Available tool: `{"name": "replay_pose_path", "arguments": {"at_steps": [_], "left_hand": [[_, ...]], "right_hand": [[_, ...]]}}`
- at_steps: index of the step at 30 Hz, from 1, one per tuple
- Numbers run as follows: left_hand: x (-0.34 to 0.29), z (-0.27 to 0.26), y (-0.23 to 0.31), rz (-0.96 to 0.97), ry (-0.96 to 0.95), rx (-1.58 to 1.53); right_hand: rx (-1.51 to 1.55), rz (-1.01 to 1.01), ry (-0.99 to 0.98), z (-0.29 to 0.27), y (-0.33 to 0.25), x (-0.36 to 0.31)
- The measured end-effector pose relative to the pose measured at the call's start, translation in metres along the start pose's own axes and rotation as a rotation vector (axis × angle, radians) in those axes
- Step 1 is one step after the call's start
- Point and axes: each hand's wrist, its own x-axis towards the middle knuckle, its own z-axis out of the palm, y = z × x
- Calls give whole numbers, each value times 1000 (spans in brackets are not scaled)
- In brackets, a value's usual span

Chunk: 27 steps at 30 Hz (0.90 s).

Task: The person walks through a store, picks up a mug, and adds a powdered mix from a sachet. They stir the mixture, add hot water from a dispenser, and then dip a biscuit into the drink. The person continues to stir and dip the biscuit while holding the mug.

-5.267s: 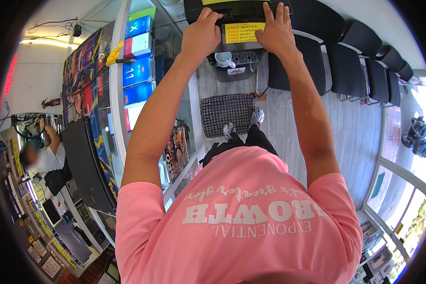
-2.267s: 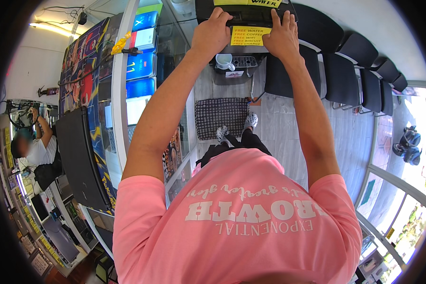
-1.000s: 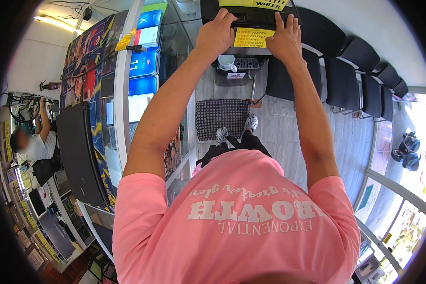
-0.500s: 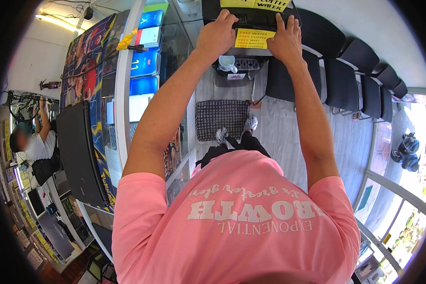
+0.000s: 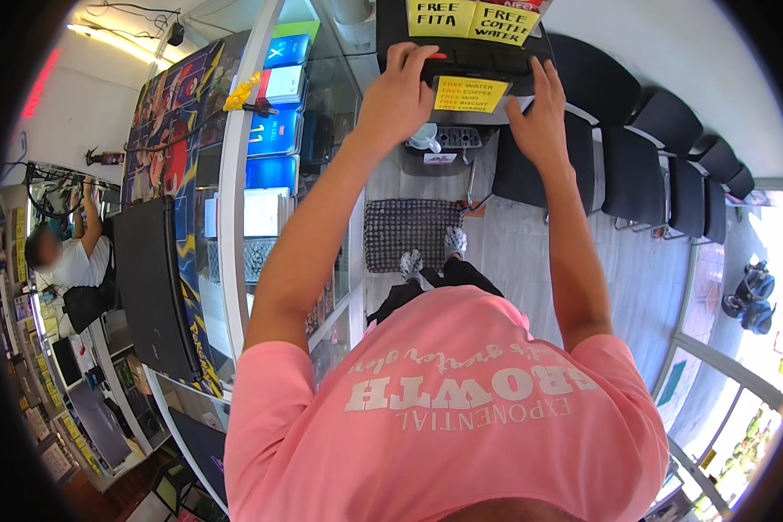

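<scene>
Black chairs [image 5: 633, 172] line the upper right of the frame; a dark patterned mat [image 5: 413, 235] lies near centre, blue boxes [image 5: 274, 131] upper left, a black laptop [image 5: 153, 291] and white-shirted co-worker [image 5: 74, 265] farther left.

Yellow card [image 5: 470, 95], several printed lines, on front of black unit [image 5: 494, 59]. Two yellow signs [image 5: 444, 17] above, bold blk caps. Pink shirt [image 5: 461, 461]: white lettering (upside down from here, btw). Blue boxes [image 5: 274, 130]: white chars. Red glowing sign [image 5: 42, 83], L wall [image 5: 74, 109].

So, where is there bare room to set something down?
Grey floor between the patterned mat and the black chairs looks bare. Crowded: around the black unit, with left hand, right hand, yellow sign and pale mug.
</scene>
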Motion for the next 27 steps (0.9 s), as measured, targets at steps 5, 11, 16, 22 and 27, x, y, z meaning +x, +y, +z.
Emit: {"name": "replay_pose_path", "arguments": {"at_steps": [5,11,16,22,27], "left_hand": [[-99,-1,-3,-426,106,-352],[-283,47,20,-955,-228,-393],[-307,85,36,-1109,-322,-493],[-275,197,-26,-1262,-176,-861],[-217,299,-71,-1311,-113,-938]], "right_hand": [[462,493,-393,37,78,-102],[580,829,-881,164,126,-133],[282,552,-837,237,127,-109],[297,539,-755,242,107,-108],[234,535,-853,258,102,-84]]}}
